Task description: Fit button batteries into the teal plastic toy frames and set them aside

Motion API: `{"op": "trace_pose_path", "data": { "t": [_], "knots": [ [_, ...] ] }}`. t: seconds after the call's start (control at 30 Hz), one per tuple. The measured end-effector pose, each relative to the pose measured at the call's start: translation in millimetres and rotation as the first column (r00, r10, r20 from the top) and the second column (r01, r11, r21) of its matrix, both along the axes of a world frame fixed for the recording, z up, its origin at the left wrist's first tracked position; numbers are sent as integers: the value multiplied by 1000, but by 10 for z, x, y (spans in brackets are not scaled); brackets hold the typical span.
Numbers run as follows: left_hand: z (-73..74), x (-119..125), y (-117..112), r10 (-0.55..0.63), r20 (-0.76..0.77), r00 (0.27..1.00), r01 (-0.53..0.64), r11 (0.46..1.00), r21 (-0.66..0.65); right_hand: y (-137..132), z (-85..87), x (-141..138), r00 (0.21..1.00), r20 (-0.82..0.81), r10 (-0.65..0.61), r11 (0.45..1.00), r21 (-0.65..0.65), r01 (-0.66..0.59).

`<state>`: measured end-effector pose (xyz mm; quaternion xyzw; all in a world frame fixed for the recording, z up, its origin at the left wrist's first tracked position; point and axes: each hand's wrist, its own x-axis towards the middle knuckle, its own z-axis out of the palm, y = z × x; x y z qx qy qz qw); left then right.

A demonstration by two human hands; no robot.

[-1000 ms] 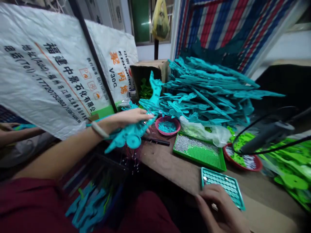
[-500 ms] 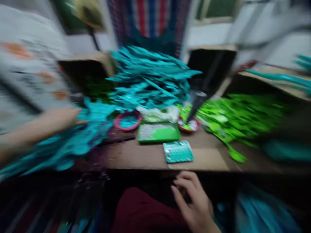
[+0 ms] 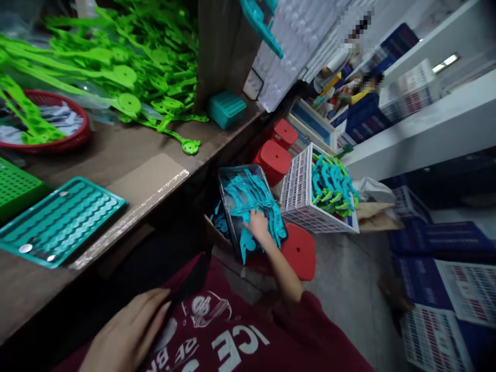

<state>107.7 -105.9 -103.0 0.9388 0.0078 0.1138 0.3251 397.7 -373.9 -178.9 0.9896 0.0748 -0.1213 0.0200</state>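
My right hand (image 3: pixel 257 225) reaches out to the right, its fingers curled down on a teal plastic part (image 3: pixel 248 244) at the near side of a black tray (image 3: pixel 227 206). Many similar thin teal parts lie heaped in that tray, and the fingertips are partly hidden among them. My left hand (image 3: pixel 129 330) is low in front of my maroon shirt, fingers stretched out, with nothing seen in it. Nearest to it on the bench is a flat teal ridged tray (image 3: pixel 65 219) with a few small white discs on it.
On the bench (image 3: pixel 155 173) are a green perforated tray (image 3: pixel 17 188), a red basket (image 3: pixel 73 137), a pile of green plastic parts (image 3: pixel 127 75) and a teal box (image 3: pixel 227 109). Red stools (image 3: pixel 298 250) and a white crate (image 3: pixel 296 181) of teal and green parts stand at the right.
The view has swung to the right. My right hand has gone from near my lap to the black tray. My left hand has left the teal heap and is now before my shirt.
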Motion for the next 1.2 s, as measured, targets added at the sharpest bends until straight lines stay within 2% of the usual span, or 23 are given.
{"op": "trace_pose_path", "data": {
  "t": [0.07, 0.17, 0.3, 0.43, 0.5, 0.57, 0.7, 0.8, 0.9, 0.97, 1.0, 1.03, 1.13, 1.2],
  "knots": [
    [-90, 129, -111, -132, 98, 986, 119, 985, 127, 53, -181, -39, 999, -30, -29, 999, 16, 30],
    [-48, 335, -198, -216, 179, 960, 181, 964, 193, 106, -292, -92, 994, 4, -110, 992, 66, 110],
    [21, 447, -207, -174, 174, 969, 162, 983, 84, -130, -158, -61, 975, 33, -220, 957, 204, 209],
    [-78, 465, -255, -142, 133, 981, 151, 987, -59, -550, 59, -20, 961, -38, -273, 876, 403, 264],
    [-126, 494, -312, -139, 122, 983, 154, 980, -126, -725, 151, -14, 951, -63, -303, 808, 513, 291],
    [-148, 534, -371, -142, 103, 984, 162, 963, -214, -844, 227, -12, 938, -85, -336, 714, 626, 313],
    [-163, 596, -447, -148, 6, 989, 137, 898, -419, -923, 344, 3, 911, -137, -389, 471, 820, 324],
    [-186, 625, -462, -160, -89, 983, 90, 846, -526, -878, 435, -25, 896, -147, -420, 298, 910, 289],
    [-176, 725, -503, -222, -217, 951, 25, 751, -659, -676, 520, -209, 891, -131, -435, 190, 954, 233],
    [-134, 862, -578, -250, -256, 934, -40, 638, -769, -397, 548, -449, 895, -85, -438, 174, 969, 177],
    [-108, 946, -630, -235, -245, 941, -71, 567, -821, -214, 551, -596, 905, -43, -423, 186, 973, 134],
    [-80, 1036, -683, -201, -217, 955, -93, 494, -865, -11, 550, -755, 919, 37, -391, 222, 974, 55],
    [-3, 1279, -770, -33, -125, 992, -109, 305, -946, 595, 557, -1218, 943, 273, -189, 328, 923, -202],
    [53, 1375, -693, 80, -113, 990, -127, 202, -971, 866, 602, -1412, 939, 336, -76, 342, 893, -292]
  ]
}}
